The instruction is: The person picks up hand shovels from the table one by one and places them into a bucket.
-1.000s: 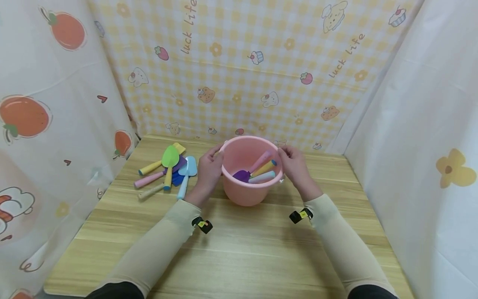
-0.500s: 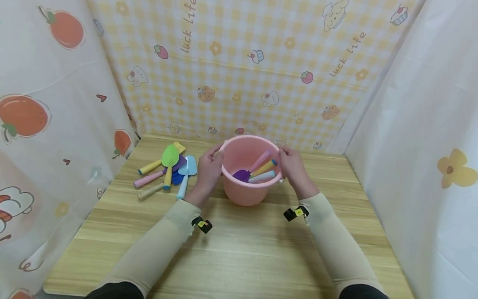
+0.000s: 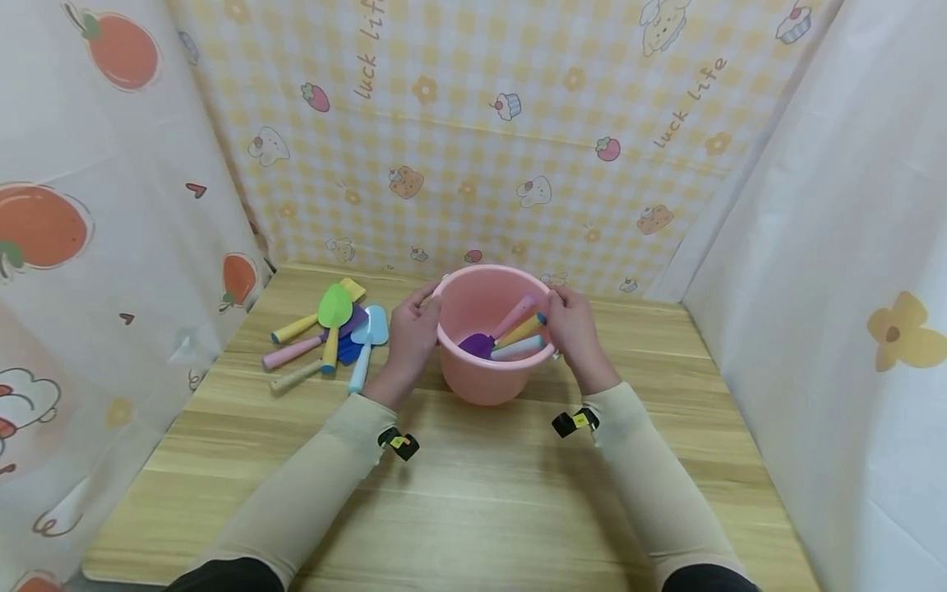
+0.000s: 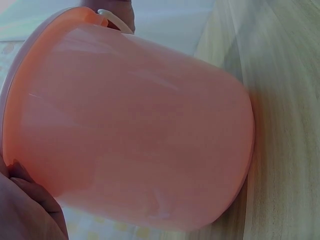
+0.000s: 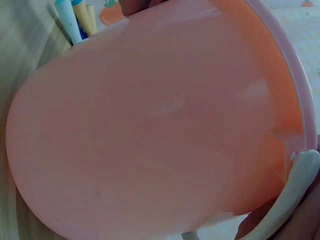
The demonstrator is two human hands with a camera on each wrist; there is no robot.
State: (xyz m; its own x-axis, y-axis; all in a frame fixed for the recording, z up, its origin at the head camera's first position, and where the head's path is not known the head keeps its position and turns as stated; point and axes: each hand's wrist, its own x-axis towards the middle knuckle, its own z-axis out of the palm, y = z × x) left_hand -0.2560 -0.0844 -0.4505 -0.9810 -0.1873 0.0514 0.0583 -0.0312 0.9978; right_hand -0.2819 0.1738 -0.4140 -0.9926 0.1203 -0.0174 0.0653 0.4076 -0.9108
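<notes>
A pink plastic bucket (image 3: 484, 382) stands upright on the wooden table. My left hand (image 3: 413, 339) grips its rim on the left, and my right hand (image 3: 579, 335) grips the rim on the right. Inside lie a purple toy shovel (image 3: 477, 344) with a pink handle, a yellow handle (image 3: 521, 330) with a blue end and a light blue handle (image 3: 518, 348); the heads of the latter two are hidden. A white bail handle (image 5: 295, 187) hangs by my right hand in the right wrist view. The bucket's wall (image 4: 135, 120) fills most of the left wrist view.
Left of the bucket lies a pile of toy shovels and rakes, among them a green shovel (image 3: 335, 308), a light blue shovel (image 3: 371, 326) and a pink handle (image 3: 292, 353). A yellow checked cloth (image 3: 444, 164) hangs behind the table (image 3: 473, 501), with white curtains on both sides.
My right wrist and forearm have swung a little to the left, the hand staying at the rim. The bucket and my left hand have hardly moved; the view has shifted slightly.
</notes>
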